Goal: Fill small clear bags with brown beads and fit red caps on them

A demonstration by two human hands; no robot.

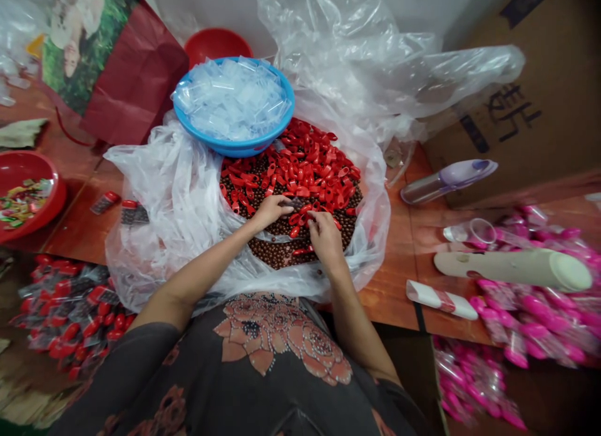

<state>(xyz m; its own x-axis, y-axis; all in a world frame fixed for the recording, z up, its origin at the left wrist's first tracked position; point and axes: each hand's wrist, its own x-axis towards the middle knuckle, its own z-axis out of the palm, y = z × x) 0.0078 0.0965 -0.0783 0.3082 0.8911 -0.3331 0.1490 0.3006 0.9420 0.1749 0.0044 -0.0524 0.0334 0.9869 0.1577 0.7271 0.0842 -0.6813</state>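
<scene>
My left hand (272,212) is closed, pinching a small clear plastic container (297,203) with dark contents over the pile. Close by on its right, my right hand (325,237) has its fingers drawn together at a red plastic cap (305,208). Beneath both hands lie many small brown balls (272,253) in an open clear plastic bag (375,229). A heap of red plastic caps (310,160) covers the far part of the balls. Behind the left side of the heap sits a blue basin (235,149) with clear plastic containers (235,98) in it.
Two filled containers with red caps (134,212) lie left of the bag. A red bowl (51,210) with wrapped pieces stands far left. Below it are piled red-capped containers (70,311). At right are a purple-lidded bottle (446,180), a pale cylinder (507,268), pink-capped packs (539,311) and a carton (516,129).
</scene>
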